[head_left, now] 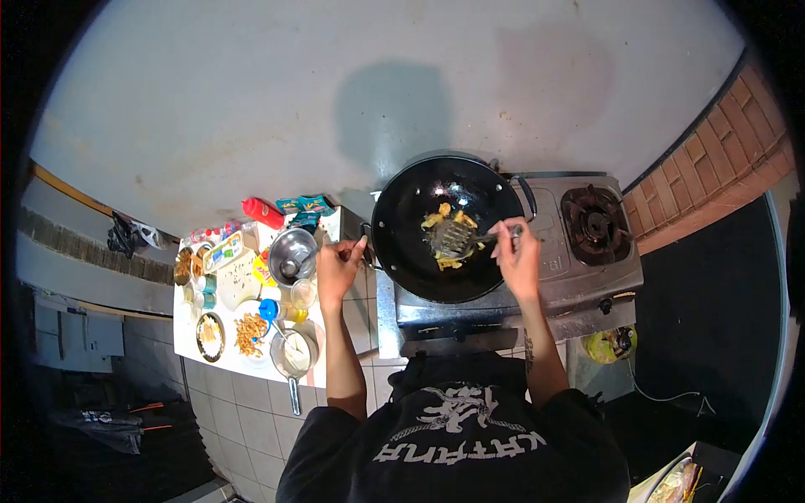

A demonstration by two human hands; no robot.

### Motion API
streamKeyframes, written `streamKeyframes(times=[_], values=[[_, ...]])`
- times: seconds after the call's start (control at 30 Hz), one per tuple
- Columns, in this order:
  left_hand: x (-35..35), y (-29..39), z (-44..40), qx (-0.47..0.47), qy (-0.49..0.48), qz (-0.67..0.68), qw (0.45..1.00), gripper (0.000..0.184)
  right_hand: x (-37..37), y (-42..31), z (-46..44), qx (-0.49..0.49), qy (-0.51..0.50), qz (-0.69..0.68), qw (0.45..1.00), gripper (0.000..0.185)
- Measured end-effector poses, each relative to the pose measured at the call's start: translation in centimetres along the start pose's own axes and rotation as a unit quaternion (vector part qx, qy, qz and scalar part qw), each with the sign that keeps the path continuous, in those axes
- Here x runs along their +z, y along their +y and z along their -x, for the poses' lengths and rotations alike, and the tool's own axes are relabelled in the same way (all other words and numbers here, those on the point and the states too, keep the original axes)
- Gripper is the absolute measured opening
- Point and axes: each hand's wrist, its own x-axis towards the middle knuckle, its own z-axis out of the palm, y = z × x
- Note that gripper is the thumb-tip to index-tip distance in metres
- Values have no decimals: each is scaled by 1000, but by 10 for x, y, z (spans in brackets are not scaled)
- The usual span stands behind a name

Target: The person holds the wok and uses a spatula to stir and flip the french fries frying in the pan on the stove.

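Note:
A black wok [402,260] sits on the left side of the gas stove, with yellow, egg-like pieces of food [446,261] in its middle. My right hand [518,258] grips the handle of a slotted metal spatula [454,239], whose head lies among the food. At the wok's left side, my left hand [339,267] is closed, thumb and forefinger pinching the loop handle there. A second loop handle [527,198] rises at the wok's upper right.
Right of the wok is a bare gas burner [595,225]. On the white table [314,377] to the left stand a steel bowl [293,256], a saucepan [293,352], a plate of brown food pieces [251,334], a red bottle [262,213] and several jars. A brick edge [713,168] borders the stove's right.

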Motion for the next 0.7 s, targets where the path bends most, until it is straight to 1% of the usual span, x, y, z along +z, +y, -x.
streamKeyframes(times=[0.03, 0.1, 0.13, 0.2, 0.3, 0.4, 0.43, 0.47, 0.57, 0.63, 0.67, 0.7], values=[[-1, 2, 0, 5, 0, -9, 1000, 32, 2, 7, 0, -21, -27, 1, 999, 8], [-3, 4, -1, 11, 0, -20, 1000, 32, 1, 11, 1, -48, -46, -16, 998, 7], [-3, 4, -1, 11, -4, -18, 1000, 32, -2, 9, 1, -48, -46, -17, 998, 7], [-5, 4, 1, 12, -8, -17, 1000, 32, -14, 2, 1, -15, -26, -28, 999, 5], [-8, 3, 6, 12, -6, -19, 1000, 32, -29, -8, 2, -37, -5, -19, 999, 5], [-11, 2, 7, 6, -9, -37, 999, 31, -36, -16, 6, -31, -7, -19, 999, 5], [-12, 5, 7, 11, 4, -27, 1000, 31, -37, -16, 8, -29, -11, -23, 999, 5], [-12, 7, 8, 15, 18, -18, 1000, 30, -36, -14, 11, -29, -12, -24, 999, 5], [-9, 3, 6, 12, 11, -19, 1000, 29, -21, -3, 17, -4, -32, -43, 999, 5], [-5, 4, 6, 10, 6, -26, 1000, 29, -10, 6, 18, -33, -6, -37, 999, 5], [-3, 4, 6, 9, -1, -31, 999, 29, -4, 9, 15, -53, 7, 0, 999, 6], [-2, 3, 7, 9, -3, -32, 999, 29, -1, 12, 14, -51, 8, 0, 999, 6]])
